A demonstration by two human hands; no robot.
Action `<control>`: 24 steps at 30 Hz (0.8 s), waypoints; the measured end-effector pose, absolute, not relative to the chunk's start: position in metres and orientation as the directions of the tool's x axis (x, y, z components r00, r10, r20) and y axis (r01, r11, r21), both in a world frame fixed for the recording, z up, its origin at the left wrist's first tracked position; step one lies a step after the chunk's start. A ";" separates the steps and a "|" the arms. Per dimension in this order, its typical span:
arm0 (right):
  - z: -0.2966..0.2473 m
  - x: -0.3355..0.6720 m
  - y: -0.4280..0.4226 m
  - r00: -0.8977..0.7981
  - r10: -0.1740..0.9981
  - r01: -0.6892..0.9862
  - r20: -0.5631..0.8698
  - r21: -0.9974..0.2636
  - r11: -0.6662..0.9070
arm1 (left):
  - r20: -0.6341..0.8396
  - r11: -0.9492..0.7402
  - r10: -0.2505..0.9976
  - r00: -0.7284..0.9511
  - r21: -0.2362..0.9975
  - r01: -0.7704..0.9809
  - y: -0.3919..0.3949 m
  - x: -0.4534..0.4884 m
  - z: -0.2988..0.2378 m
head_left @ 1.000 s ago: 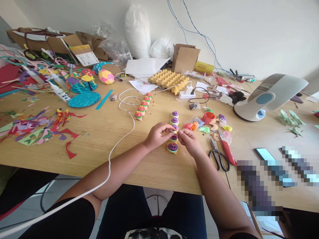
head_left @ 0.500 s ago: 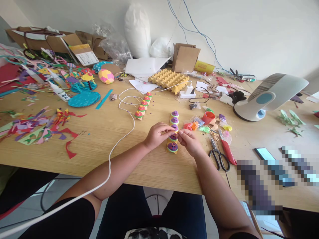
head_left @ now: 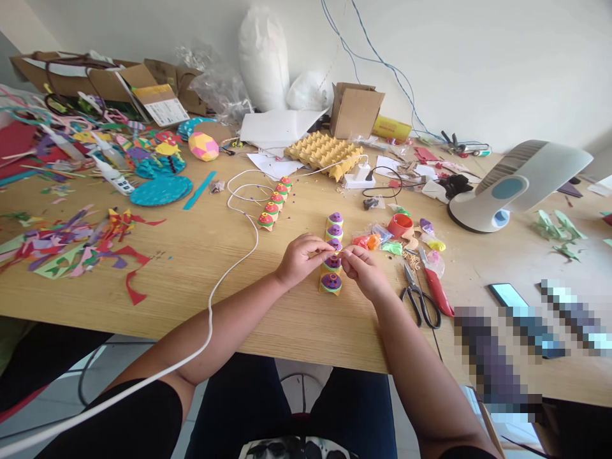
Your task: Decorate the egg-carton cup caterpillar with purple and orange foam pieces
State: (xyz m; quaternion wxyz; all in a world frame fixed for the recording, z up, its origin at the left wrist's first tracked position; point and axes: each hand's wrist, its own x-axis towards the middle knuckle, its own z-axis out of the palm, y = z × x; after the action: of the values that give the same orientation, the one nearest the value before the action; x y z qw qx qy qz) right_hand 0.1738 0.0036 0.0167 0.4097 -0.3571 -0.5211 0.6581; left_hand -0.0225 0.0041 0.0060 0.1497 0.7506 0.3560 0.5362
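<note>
My left hand (head_left: 302, 258) and my right hand (head_left: 363, 271) meet over a strip of egg-carton cups topped with purple and green foam discs (head_left: 332, 255) lying on the wooden table (head_left: 201, 268). Both hands are pinched together on a small yellow piece (head_left: 337, 252) just above the middle of the strip. The fingertips hide most of that piece. A second strip with red and green tops (head_left: 275, 203) lies further back to the left.
Scissors (head_left: 418, 296) and a red-handled cutter (head_left: 436, 280) lie right of my right hand. A white cable (head_left: 229, 261) runs left of my left arm. Coloured foam scraps (head_left: 76, 245), a yellow egg tray (head_left: 322, 153), a fan (head_left: 516, 185) and a phone (head_left: 509, 296) surround the area.
</note>
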 end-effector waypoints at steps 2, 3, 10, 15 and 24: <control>0.017 0.173 0.004 -0.396 0.917 -0.165 -0.039 -0.980 -0.112 | 0.690 -0.694 0.704 0.171 0.616 0.373 0.004 -0.022 0.006; 0.017 0.173 0.004 -0.389 0.920 -0.164 -0.040 -0.980 -0.112 | 0.689 -0.694 0.704 0.171 0.617 0.371 0.004 -0.022 0.007; 0.020 0.172 0.004 -0.345 0.936 -0.177 -0.073 -0.974 -0.141 | 0.647 -0.663 0.740 0.183 0.658 0.357 0.005 -0.021 0.003; 0.024 0.172 0.003 -0.302 0.948 -0.172 -0.100 -0.973 -0.157 | 0.626 -0.640 0.761 0.172 0.680 0.358 0.006 -0.021 0.002; 0.025 0.171 0.002 -0.312 0.945 -0.201 -0.098 -0.965 -0.166 | 0.627 -0.644 0.758 0.178 0.675 0.360 0.005 -0.021 0.006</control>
State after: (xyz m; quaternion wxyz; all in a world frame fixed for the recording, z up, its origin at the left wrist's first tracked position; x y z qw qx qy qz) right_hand 0.1715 0.0022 0.0253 0.4369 -0.3916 -0.4754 0.6556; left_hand -0.0212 0.0049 0.0058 0.1918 0.7433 0.3760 0.5190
